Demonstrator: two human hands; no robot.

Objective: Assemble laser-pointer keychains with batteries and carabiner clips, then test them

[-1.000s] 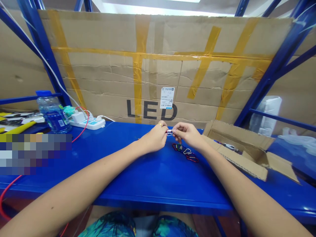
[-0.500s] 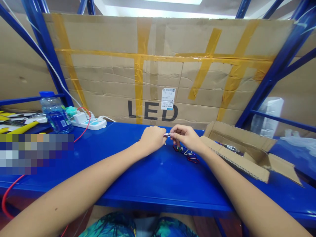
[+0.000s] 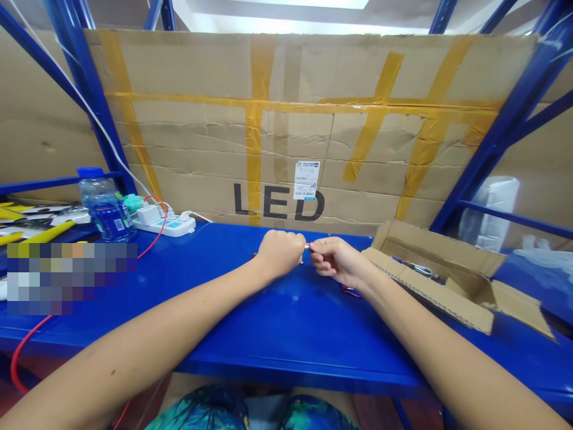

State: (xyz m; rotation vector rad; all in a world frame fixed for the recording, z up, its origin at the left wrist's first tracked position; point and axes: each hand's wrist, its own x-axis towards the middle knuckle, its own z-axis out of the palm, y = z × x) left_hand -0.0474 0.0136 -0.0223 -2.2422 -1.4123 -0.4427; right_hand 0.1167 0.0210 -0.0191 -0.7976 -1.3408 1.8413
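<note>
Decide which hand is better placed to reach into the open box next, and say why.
The right hand, probably: it lies between the left hand and the box, so its reach is shorter, though it seems to pinch a small metallic piece.

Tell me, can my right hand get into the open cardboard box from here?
Probably yes: the cardboard box stands open beside the right forearm, though the right hand would first have to release the small metal piece it pinches.

My left hand (image 3: 282, 254) and right hand (image 3: 336, 260) hold a small silvery piece (image 3: 307, 246) over the blue table (image 3: 286, 328), near a red carabiner (image 3: 351, 292).
</note>
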